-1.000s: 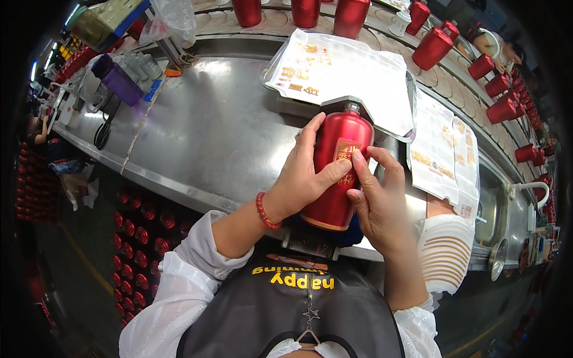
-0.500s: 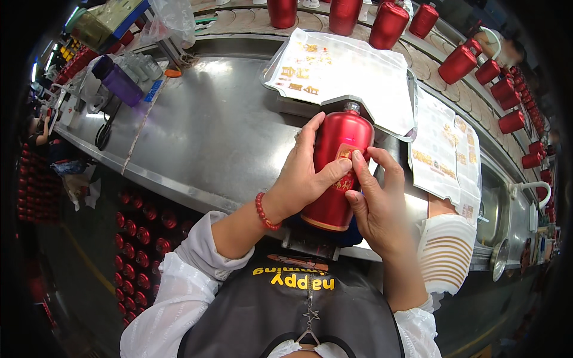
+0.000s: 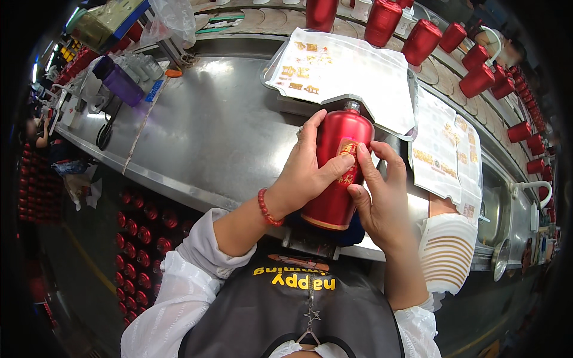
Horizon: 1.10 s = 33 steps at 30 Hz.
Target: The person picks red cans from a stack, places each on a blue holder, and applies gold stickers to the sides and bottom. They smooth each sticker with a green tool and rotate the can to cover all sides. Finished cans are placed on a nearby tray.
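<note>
A glossy red bottle (image 3: pixel 345 132) lies tilted in front of me, its clear neck against a dark metal bracket (image 3: pixel 357 101) and its base toward my apron. On its front sits a small label with gold characters (image 3: pixel 348 156). My left hand (image 3: pixel 310 164) wraps the bottle's left side, with its thumb pressed on the label. From the other side, my right hand (image 3: pixel 382 191) grips the bottle, index fingertip at the label's upper right edge and thumb lower on the red surface. A dark blue cloth or pad (image 3: pixel 346 234) partly shows under the base.
White sheets of gold decals (image 3: pixel 352 77) lie beyond the bottle, with another sheet (image 3: pixel 439 146) at the right. Red bottles (image 3: pixel 422 42) stand along a curved conveyor (image 3: pixel 265 22). A purple bottle (image 3: pixel 122 83) is on the left of the metal bench (image 3: pixel 203 119). Capped red bottles (image 3: pixel 143 235) stand below.
The bottles on the conveyor have shifted to the right. My right index finger has moved slightly up along the label's edge, while my left hand stays nearly in place.
</note>
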Motion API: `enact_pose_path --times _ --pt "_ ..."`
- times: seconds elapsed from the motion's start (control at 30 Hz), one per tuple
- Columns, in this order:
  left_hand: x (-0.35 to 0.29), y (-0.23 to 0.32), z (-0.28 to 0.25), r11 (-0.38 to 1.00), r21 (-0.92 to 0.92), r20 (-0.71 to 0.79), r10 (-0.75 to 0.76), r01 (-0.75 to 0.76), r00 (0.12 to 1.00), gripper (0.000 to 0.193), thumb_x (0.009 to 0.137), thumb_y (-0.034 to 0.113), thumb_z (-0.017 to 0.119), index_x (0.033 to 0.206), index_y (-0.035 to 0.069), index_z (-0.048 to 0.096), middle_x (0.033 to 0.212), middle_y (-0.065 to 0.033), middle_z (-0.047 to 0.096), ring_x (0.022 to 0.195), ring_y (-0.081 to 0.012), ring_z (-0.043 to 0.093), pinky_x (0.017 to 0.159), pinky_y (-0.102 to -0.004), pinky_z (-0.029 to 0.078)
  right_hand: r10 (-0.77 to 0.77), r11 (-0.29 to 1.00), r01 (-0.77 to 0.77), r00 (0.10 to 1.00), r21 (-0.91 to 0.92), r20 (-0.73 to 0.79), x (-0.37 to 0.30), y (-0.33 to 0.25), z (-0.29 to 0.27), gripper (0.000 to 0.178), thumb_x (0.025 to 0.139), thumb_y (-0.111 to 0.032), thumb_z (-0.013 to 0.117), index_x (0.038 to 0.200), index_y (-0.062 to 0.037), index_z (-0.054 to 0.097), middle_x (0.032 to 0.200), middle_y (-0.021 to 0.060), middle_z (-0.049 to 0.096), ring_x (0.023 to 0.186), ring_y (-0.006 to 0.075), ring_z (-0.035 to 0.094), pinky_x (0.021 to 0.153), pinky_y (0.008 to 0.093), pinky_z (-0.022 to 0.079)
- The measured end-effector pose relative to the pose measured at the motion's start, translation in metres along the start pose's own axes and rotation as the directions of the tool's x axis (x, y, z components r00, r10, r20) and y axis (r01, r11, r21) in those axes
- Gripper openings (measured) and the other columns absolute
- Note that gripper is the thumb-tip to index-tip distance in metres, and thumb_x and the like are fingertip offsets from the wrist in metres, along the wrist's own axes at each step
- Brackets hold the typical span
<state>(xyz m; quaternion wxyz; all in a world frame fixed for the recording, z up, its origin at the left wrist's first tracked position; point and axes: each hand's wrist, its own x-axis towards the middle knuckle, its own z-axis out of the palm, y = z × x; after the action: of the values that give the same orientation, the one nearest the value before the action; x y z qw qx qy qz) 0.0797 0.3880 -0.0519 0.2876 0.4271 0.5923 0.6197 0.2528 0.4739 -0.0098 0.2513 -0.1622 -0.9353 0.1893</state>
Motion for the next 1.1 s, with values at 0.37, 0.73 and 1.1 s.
enact_pose_path --times 0.37,0.73,1.1 --pt "-0.001 -0.004 -0.001 0.999 -0.045 0.007 -0.001 0.001 1.0 0.09 0.091 0.043 0.071 0.148 -0.009 0.025 0.144 -0.032 0.04 0.135 -0.0386 0.044 0.113 -0.0429 0.035 0.009 1.0 -0.009 1.0 0.022 0.012 -0.004 0.0 0.0 0.056 0.101 -0.037 0.057 0.144 -0.0022 0.051 0.142 0.0205 0.042 0.132 0.037 0.042 0.112 0.0448 0.034" --pt "-0.003 0.0 0.003 0.986 -0.165 0.01 -0.034 0.035 0.999 0.086 0.094 0.041 0.068 0.15 -0.007 0.024 0.144 -0.0269 0.043 0.133 -0.0314 0.047 0.111 -0.0391 0.038 0.016 1.0 -0.016 1.0 0.003 0.023 -0.006 0.002 -0.006 0.056 0.101 -0.039 0.057 0.145 -0.0047 0.051 0.142 0.02 0.042 0.133 0.0368 0.041 0.113 0.0448 0.034" --pt "-0.003 -0.008 0.001 0.988 -0.151 0.025 0.023 -0.019 0.999 0.09 0.092 0.044 0.07 0.149 -0.01 0.026 0.143 -0.0294 0.045 0.13 -0.0314 0.051 0.11 -0.0374 0.04 0.03 0.999 -0.031 0.999 0.031 0.044 -0.01 0.004 -0.006 0.057 0.101 -0.04 0.056 0.146 -0.0055 0.05 0.144 0.0204 0.039 0.133 0.0365 0.041 0.114 0.0444 0.034"
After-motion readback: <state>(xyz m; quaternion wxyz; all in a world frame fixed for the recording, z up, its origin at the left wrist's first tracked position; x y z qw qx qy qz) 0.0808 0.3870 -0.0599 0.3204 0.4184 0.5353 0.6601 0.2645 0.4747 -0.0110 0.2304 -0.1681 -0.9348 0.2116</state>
